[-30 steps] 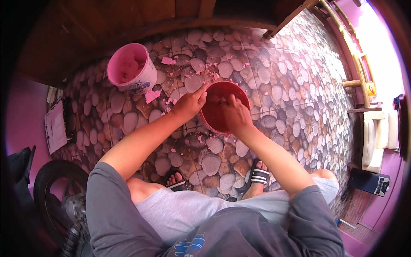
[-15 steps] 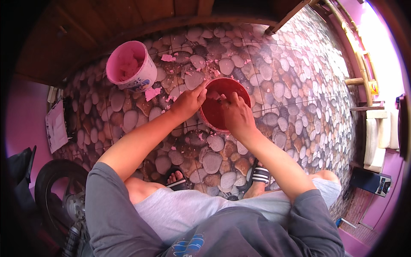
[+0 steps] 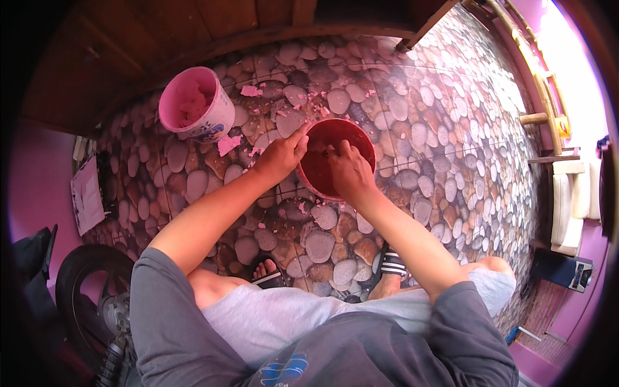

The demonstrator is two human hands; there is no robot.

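My left hand is closed on the left rim of a red-lined bucket standing on the floor in front of me. My right hand reaches inside it, fingers curled around something small and dark that I cannot make out. Up and to the left stands a white bucket, pink inside, with crumpled pink material in it. Pink flakes lie scattered around both buckets on the pebble-patterned floor.
Wooden furniture runs along the top. A bamboo frame and cream cushions are at the right. A vehicle wheel is beside me at lower left, with a pale board against the pink wall.
My right hand has shifted slightly left within the bucket. My left hand stays on the rim.
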